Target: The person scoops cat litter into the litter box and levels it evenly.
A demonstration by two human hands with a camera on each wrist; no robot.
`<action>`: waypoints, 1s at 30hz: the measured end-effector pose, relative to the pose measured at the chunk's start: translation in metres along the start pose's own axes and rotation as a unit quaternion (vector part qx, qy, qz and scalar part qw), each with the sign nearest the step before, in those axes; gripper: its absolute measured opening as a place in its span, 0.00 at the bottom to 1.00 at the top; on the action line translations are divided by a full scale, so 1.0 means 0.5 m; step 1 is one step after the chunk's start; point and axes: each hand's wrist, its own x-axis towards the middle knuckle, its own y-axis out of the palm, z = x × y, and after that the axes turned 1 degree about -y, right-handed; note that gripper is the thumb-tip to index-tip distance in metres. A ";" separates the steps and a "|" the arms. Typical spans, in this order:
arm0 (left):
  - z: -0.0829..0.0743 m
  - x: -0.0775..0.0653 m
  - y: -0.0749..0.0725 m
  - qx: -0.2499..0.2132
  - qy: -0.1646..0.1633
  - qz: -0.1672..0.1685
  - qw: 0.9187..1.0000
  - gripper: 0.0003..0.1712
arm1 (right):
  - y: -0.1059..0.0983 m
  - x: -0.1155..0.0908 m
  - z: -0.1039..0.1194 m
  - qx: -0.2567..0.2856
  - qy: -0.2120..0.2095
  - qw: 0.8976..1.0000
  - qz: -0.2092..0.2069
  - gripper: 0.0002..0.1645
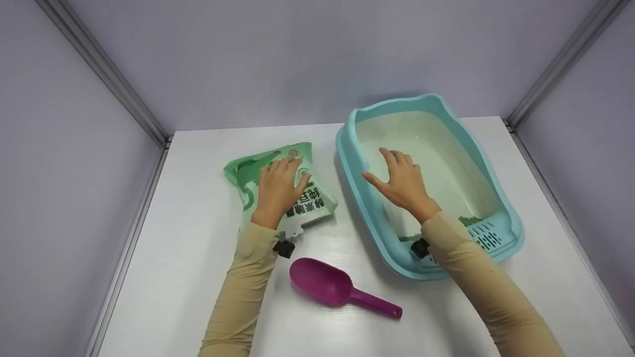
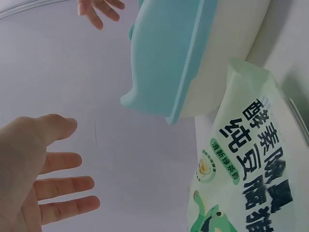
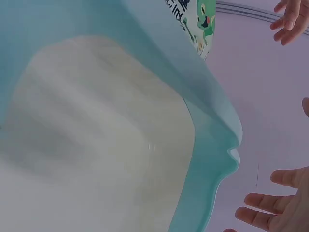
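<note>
My left hand point(image 1: 281, 187), fingers spread and holding nothing, hovers above a green and white printed bag point(image 1: 317, 201) that lies on the table. The bag's dark lettering shows large in the left wrist view, well apart from the fingers. Over the left part of a blue litter box point(image 1: 364, 198) with a pale inside floor, my right hand point(image 1: 404, 183) hangs with loose fingers and grips nothing. Between my forearms, nearer to me, a magenta scoop point(image 1: 322, 282) lies on the table, its handle pointing right.
At the litter box's near end is a slotted blue step point(image 1: 488, 235) with green grass-like trim point(image 1: 469, 220). The white table point(image 1: 183, 208) is enclosed by pale walls point(image 1: 297, 59) with metal corner posts.
</note>
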 end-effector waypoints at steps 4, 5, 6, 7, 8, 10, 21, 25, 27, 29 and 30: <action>0.002 -0.019 0.008 -0.013 0.015 -0.024 1.000 0.17 | 0.009 -0.012 0.009 0.027 0.003 1.000 -0.008 0.44; 0.002 -0.023 0.010 -0.016 0.019 -0.030 0.999 0.16 | 0.011 -0.015 0.010 0.033 0.004 0.999 -0.011 0.43; 0.003 -0.027 0.012 -0.021 0.021 -0.032 0.999 0.15 | 0.012 -0.017 0.012 0.040 0.003 0.999 -0.015 0.41; 0.005 -0.031 0.014 -0.027 0.023 -0.035 0.999 0.14 | 0.012 -0.020 0.015 0.047 0.003 0.999 -0.019 0.40; 0.006 -0.036 0.016 -0.034 0.025 -0.037 0.998 0.14 | 0.013 -0.024 0.018 0.054 0.002 0.998 -0.022 0.38; 0.009 -0.045 0.019 -0.049 0.024 -0.038 0.998 0.13 | 0.014 -0.030 0.024 0.066 -0.004 0.997 -0.027 0.35; 0.024 -0.086 0.026 -0.112 -0.031 0.016 0.993 0.12 | 0.021 -0.059 0.078 0.126 -0.045 0.991 -0.001 0.25; 0.028 -0.096 0.028 -0.120 -0.048 0.040 0.991 0.12 | 0.037 -0.065 0.087 0.131 -0.052 0.990 0.009 0.23; 0.031 -0.101 0.029 -0.125 -0.055 0.050 0.989 0.12 | 0.046 -0.067 0.091 0.136 -0.054 0.989 0.011 0.21; 0.037 -0.106 0.029 -0.129 -0.061 0.056 0.988 0.12 | 0.054 -0.068 0.096 0.141 -0.056 0.988 0.011 0.20; 0.039 -0.109 0.030 -0.131 -0.063 0.059 0.988 0.12 | 0.057 -0.068 0.098 0.145 -0.056 0.988 0.011 0.20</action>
